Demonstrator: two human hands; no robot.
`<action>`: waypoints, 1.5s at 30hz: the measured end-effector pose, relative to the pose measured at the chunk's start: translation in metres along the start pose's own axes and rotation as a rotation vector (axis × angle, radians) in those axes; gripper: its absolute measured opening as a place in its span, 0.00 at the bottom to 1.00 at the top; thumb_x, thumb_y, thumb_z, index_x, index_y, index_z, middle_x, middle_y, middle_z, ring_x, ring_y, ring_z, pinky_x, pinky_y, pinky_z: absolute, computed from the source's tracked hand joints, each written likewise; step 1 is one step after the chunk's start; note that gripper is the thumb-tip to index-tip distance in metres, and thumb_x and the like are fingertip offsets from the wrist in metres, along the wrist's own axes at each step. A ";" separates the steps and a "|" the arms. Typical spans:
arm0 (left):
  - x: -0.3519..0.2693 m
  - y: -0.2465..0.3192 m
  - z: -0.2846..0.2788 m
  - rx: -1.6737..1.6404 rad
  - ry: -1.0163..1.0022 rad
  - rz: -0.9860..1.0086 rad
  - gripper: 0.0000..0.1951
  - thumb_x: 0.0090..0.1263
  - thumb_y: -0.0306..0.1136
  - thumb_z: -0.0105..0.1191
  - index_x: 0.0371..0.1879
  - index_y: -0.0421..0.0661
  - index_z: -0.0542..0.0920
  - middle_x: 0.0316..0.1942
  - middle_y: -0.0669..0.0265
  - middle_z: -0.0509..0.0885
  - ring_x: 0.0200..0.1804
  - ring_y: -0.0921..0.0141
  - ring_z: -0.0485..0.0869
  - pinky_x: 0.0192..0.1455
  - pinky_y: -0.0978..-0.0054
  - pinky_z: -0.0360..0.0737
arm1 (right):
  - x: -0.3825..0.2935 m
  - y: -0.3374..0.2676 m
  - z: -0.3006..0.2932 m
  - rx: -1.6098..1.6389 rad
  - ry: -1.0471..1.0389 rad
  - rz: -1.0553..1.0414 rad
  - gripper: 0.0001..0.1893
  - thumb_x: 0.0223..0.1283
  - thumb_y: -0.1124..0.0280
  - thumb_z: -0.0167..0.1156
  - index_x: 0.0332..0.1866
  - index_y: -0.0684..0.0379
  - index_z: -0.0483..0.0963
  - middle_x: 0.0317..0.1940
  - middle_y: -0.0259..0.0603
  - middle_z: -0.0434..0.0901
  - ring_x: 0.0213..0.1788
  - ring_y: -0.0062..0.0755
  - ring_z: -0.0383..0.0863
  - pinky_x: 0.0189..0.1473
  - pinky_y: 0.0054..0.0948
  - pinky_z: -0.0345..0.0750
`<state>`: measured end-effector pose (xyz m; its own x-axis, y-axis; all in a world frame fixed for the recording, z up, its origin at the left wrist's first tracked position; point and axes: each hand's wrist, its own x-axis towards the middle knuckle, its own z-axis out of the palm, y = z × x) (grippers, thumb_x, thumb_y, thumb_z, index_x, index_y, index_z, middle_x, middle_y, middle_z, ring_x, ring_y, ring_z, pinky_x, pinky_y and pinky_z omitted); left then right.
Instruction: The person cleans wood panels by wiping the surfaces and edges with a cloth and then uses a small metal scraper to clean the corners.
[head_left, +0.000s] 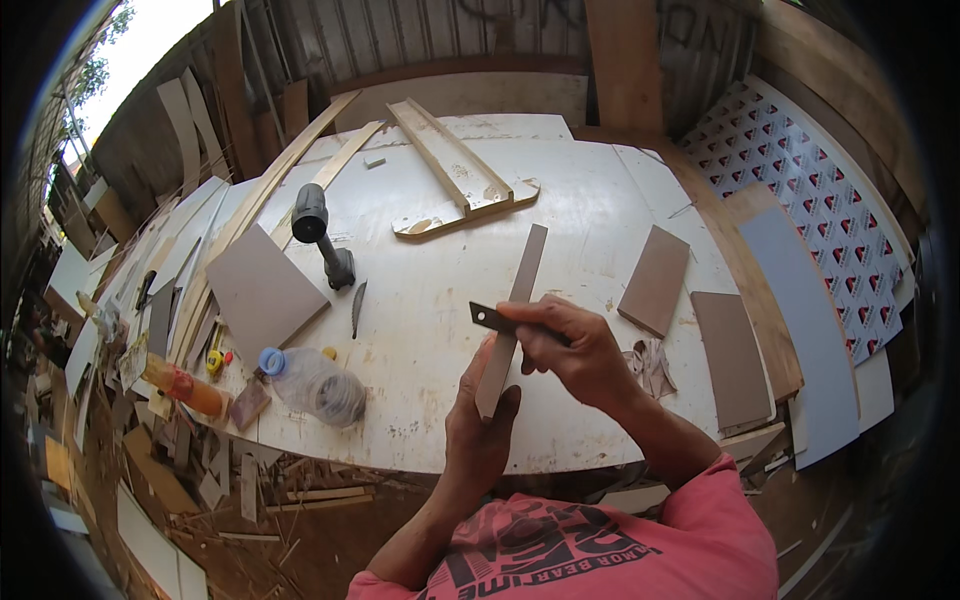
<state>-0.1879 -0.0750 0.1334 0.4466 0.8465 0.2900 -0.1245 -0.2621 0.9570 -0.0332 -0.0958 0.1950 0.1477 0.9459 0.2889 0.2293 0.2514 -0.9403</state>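
Note:
My left hand (480, 424) grips the near end of a narrow brown-faced board strip (527, 262), which points away over the white worktable (420, 322). In my right hand (566, 349) is a dark flat blade-like tool (487, 316) with a hole near its pointed end. It lies across the strip, just beyond my left hand. Whether its edge touches the strip is hidden by my fingers. A crumpled cloth (652, 369) lies right of my right hand, beside a brown rectangular panel (656, 277).
At the left are a cordless drill (328, 240), a dark curved blade (358, 309), a square board (264, 289), a plastic bottle (319, 386), an orange bottle (191, 390) and a tape measure (215, 361). A wooden channel-shaped jig (457, 169) lies farther back. Offcuts litter the floor.

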 end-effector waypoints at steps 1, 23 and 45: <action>0.001 0.006 0.002 -0.049 -0.035 -0.084 0.28 0.72 0.23 0.50 0.70 0.39 0.60 0.65 0.56 0.69 0.66 0.69 0.69 0.65 0.71 0.68 | -0.018 -0.003 0.010 -0.077 -0.056 -0.150 0.16 0.66 0.79 0.56 0.58 0.63 0.76 0.34 0.37 0.78 0.36 0.20 0.81 0.37 0.22 0.79; 0.000 -0.036 -0.034 -0.495 0.296 0.037 0.18 0.71 0.25 0.55 0.59 0.39 0.73 0.52 0.66 0.79 0.52 0.76 0.78 0.56 0.77 0.75 | 0.067 0.149 -0.053 0.014 0.681 -0.117 0.17 0.72 0.75 0.44 0.62 0.60 0.71 0.31 0.34 0.73 0.34 0.21 0.80 0.44 0.26 0.77; -0.033 -0.117 -0.089 -0.203 0.093 -0.276 0.17 0.66 0.23 0.61 0.53 0.40 0.76 0.45 0.69 0.83 0.44 0.78 0.80 0.47 0.78 0.77 | 0.061 0.151 0.008 -0.566 0.458 -0.691 0.27 0.59 0.83 0.57 0.65 0.55 0.68 0.34 0.40 0.76 0.22 0.35 0.79 0.22 0.30 0.79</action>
<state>-0.2670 -0.0305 0.0133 0.4069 0.9134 0.0107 -0.1880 0.0723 0.9795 0.0028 0.0016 0.0696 0.1380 0.4293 0.8926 0.8109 0.4685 -0.3507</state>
